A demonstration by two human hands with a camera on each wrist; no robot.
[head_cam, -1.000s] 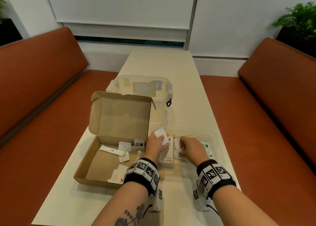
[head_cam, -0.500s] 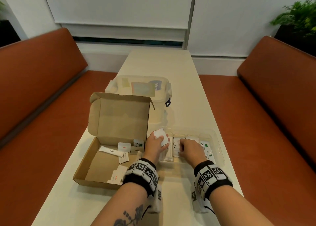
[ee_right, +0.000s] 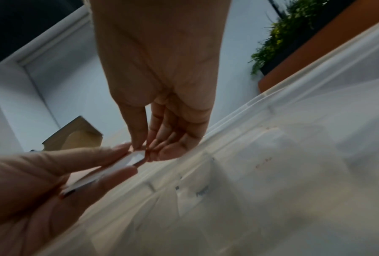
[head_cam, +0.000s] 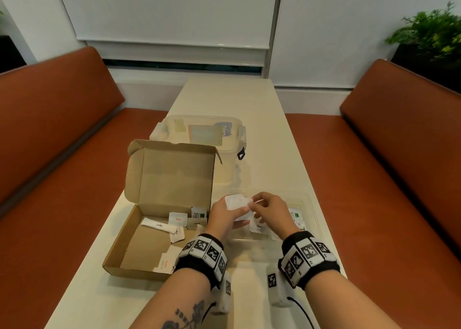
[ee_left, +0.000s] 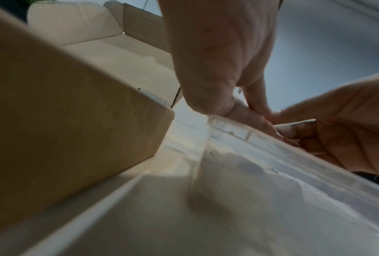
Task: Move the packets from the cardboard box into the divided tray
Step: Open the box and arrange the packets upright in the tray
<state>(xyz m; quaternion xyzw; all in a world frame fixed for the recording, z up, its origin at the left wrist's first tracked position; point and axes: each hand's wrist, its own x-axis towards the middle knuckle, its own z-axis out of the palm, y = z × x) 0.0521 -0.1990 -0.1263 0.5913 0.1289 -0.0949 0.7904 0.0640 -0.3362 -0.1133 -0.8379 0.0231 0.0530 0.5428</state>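
My left hand [head_cam: 228,215] holds a small stack of white packets [head_cam: 236,202] just above the left end of the clear divided tray [head_cam: 314,212]. My right hand [head_cam: 268,210] pinches the right edge of the top packet [ee_right: 134,158] between thumb and fingertips. The open cardboard box [head_cam: 139,241] sits to the left, with several white packets [head_cam: 156,225] still lying on its floor. The tray holds a few packets, one printed "Pepper" [head_cam: 258,227] and one with a green mark [head_cam: 295,216]. In the left wrist view, the box wall [ee_left: 74,121] and tray rim [ee_left: 293,149] flank my left hand [ee_left: 238,107].
A clear lidded storage container [head_cam: 204,134] stands behind the box's raised lid [head_cam: 174,176]. The narrow cream table [head_cam: 269,154] runs between two orange benches [head_cam: 62,179]. A green plant [head_cam: 429,32] stands at the far right.
My right hand has lifted out of the tray and come left to pinch the packets held in my left hand. The left hand has risen slightly with the stack.
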